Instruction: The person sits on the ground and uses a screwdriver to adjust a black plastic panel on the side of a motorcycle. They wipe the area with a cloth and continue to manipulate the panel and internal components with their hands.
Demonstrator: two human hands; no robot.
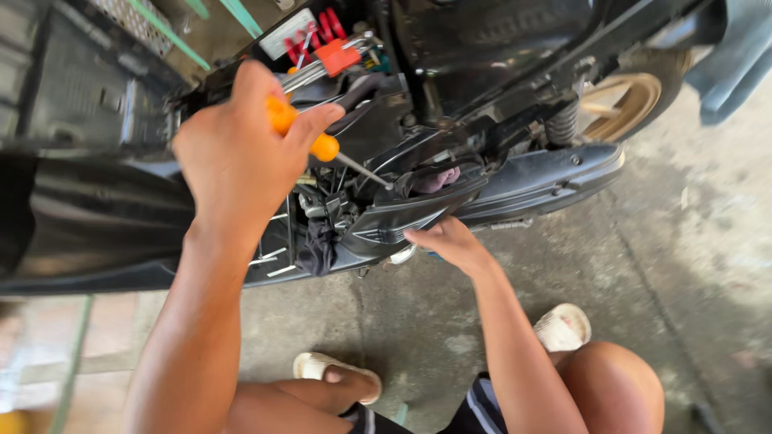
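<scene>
Left hand (pixel 233 157) grips an orange screwdriver (pixel 322 145), tip seated in the scooter's black side panel (pixel 418 210) at three o'clock; right hand (pixel 450 241) braces the still-attached panel from beneath, fingers hidden.

My left hand (pixel 237 157) grips an orange-handled screwdriver (pixel 322 145), its metal shaft angled down to the right into the open side of a black scooter (pixel 531 181). My right hand (pixel 450 241) presses against the lower edge of the loosened black side panel (pixel 402 213). A dark rag (pixel 318 249) hangs below the exposed wiring. Red-handled tools (pixel 330 44) lie up in the compartment above.
</scene>
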